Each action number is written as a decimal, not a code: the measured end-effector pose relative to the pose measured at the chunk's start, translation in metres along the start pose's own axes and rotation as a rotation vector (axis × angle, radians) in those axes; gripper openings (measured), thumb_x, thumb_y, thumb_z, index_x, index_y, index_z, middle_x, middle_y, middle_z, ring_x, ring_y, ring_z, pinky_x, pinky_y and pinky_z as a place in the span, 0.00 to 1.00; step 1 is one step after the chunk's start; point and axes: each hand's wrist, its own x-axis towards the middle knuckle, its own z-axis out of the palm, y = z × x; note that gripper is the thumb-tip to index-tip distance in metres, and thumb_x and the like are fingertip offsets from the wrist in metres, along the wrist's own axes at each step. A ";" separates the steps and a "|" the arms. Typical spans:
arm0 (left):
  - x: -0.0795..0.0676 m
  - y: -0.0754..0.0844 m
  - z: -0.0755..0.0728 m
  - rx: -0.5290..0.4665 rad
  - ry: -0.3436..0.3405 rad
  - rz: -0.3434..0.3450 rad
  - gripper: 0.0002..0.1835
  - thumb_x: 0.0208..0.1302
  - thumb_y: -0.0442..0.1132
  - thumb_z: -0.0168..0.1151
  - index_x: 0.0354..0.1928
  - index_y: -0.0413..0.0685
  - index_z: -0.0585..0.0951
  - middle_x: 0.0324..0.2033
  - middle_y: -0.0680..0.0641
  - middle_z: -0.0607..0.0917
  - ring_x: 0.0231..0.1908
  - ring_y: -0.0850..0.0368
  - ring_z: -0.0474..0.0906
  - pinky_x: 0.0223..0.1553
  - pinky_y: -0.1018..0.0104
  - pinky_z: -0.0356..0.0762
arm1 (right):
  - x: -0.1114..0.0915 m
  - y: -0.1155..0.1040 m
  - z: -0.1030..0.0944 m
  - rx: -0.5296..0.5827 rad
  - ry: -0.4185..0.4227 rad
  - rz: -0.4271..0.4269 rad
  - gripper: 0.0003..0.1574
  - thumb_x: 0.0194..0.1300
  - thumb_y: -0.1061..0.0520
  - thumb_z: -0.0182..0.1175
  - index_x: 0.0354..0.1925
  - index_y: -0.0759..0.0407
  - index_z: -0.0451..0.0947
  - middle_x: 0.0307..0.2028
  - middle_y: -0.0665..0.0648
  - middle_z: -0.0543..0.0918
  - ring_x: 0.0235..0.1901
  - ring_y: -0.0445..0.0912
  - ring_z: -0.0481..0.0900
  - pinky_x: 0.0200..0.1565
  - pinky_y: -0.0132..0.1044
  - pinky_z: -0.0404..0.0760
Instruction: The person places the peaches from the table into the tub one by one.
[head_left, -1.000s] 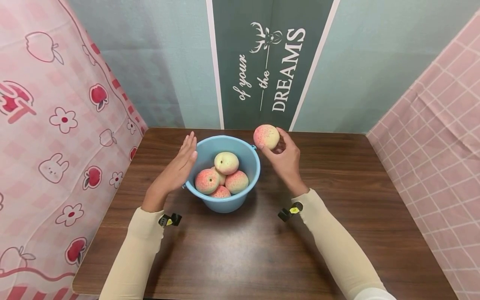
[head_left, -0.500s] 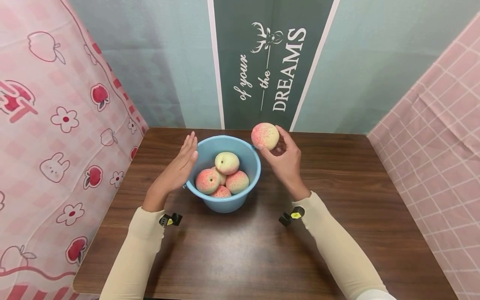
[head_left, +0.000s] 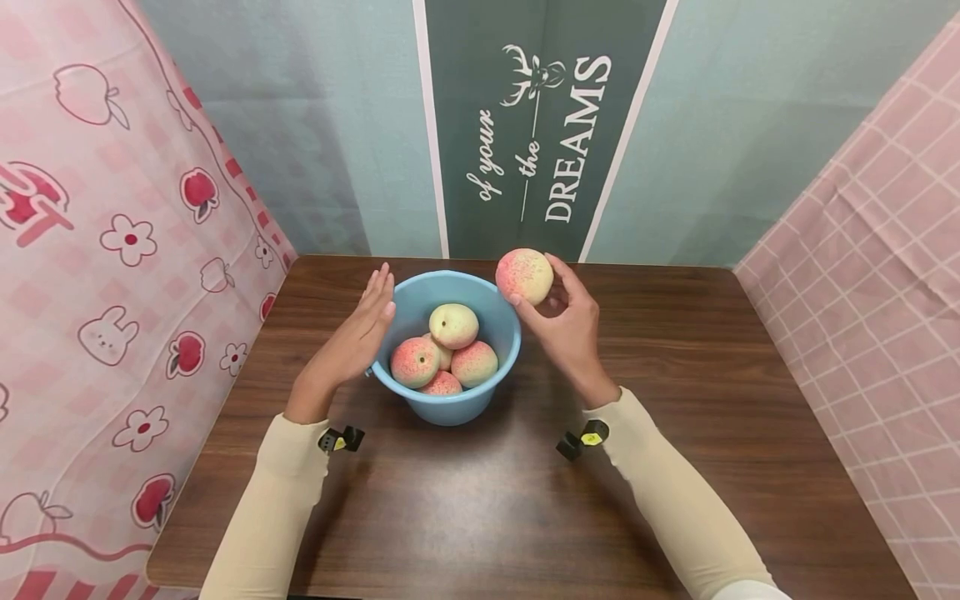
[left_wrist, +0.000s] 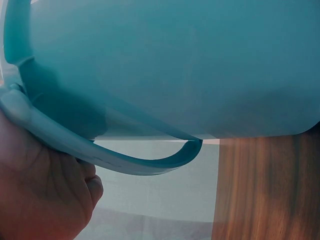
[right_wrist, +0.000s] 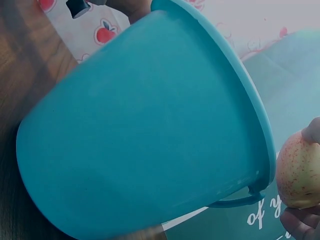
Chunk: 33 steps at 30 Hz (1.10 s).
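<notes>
A blue bucket [head_left: 450,408] stands on the table with several pink and pale yellow peaches [head_left: 453,326] inside. My right hand [head_left: 564,321] holds another peach [head_left: 522,276] between thumb and fingers, at the bucket's right rim and higher than it. In the right wrist view that peach [right_wrist: 299,172] shows just beyond the rim. My left hand [head_left: 352,337] rests against the bucket's left rim, fingers straight. Beside the left palm, the bucket's handle [left_wrist: 145,165] hangs down along the outer wall in the left wrist view.
The brown wooden table [head_left: 465,508] extends around the bucket. A grey-green backdrop [head_left: 315,125] hangs behind it. Pink printed cloth [head_left: 127,333] lines the left side and a pink checked cloth [head_left: 885,250] the right.
My right hand has shifted slightly left with the peach, closer over the bucket's rim. The left hand, the bucket and the peaches in it have stayed put.
</notes>
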 end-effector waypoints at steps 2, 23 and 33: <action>0.000 0.000 0.000 0.001 0.000 0.001 0.30 0.76 0.53 0.26 0.73 0.50 0.39 0.74 0.48 0.36 0.71 0.59 0.26 0.69 0.49 0.37 | -0.001 -0.002 0.000 0.001 -0.006 -0.005 0.41 0.50 0.60 0.72 0.61 0.64 0.69 0.50 0.62 0.79 0.43 0.51 0.79 0.43 0.52 0.80; 0.000 0.003 -0.002 -0.002 -0.007 -0.006 0.30 0.76 0.53 0.26 0.73 0.51 0.38 0.73 0.51 0.34 0.71 0.60 0.25 0.69 0.50 0.36 | -0.017 -0.015 0.003 -0.013 -0.068 -0.026 0.42 0.48 0.61 0.73 0.61 0.63 0.69 0.54 0.60 0.77 0.43 0.52 0.79 0.43 0.53 0.79; 0.000 0.002 -0.001 -0.009 0.000 -0.009 0.31 0.76 0.54 0.26 0.73 0.52 0.39 0.73 0.51 0.35 0.71 0.57 0.27 0.69 0.50 0.36 | -0.024 -0.015 0.005 -0.035 -0.086 -0.060 0.45 0.47 0.58 0.74 0.62 0.62 0.69 0.54 0.59 0.77 0.44 0.52 0.80 0.44 0.49 0.80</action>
